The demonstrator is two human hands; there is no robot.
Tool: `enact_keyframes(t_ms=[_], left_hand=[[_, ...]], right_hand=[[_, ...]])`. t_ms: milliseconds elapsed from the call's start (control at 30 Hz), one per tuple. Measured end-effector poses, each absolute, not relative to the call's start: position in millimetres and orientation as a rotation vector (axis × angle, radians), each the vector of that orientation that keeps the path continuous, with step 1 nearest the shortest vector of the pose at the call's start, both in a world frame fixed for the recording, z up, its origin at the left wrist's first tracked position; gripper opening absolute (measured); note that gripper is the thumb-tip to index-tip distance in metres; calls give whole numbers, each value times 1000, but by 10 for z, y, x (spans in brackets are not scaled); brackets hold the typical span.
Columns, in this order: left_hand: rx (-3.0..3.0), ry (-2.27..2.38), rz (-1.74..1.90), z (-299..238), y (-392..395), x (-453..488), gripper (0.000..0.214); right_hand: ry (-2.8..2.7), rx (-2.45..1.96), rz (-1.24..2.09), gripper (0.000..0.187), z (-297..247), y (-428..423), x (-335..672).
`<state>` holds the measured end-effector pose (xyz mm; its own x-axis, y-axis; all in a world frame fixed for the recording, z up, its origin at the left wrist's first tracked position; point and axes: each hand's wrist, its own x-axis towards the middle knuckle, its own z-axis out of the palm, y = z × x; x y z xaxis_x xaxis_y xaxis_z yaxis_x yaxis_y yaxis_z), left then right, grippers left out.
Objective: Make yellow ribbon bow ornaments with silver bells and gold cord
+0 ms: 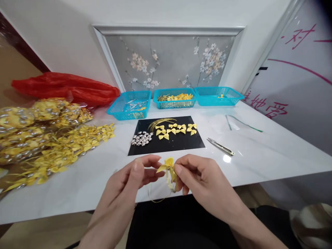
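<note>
My left hand and my right hand meet over the near edge of the white table, both pinching a small yellow ribbon bow. A thin gold wire loops down from the bow. Beyond my hands lies a black mat holding several yellow bows, a cluster of silver beads and a bundle of gold wires.
Three turquoise baskets stand in a row at the back. A large heap of finished yellow bows and bagged ones fills the left side, with a red plastic bag behind. Small snips lie right of the mat.
</note>
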<state>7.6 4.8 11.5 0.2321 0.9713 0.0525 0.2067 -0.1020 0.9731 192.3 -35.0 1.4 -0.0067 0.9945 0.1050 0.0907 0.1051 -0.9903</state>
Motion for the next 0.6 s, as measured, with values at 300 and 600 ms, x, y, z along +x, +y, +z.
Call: enact_keyframes(t_ms=[300, 600], left_hand=[[1552, 1071, 910, 102, 24, 166, 27], [1442, 1032, 859, 156, 35, 183, 13]], right_hand=[[-1346, -1181, 1106, 20, 56, -378, 1884], [-1572, -1162, 525, 16, 48, -530, 1928]])
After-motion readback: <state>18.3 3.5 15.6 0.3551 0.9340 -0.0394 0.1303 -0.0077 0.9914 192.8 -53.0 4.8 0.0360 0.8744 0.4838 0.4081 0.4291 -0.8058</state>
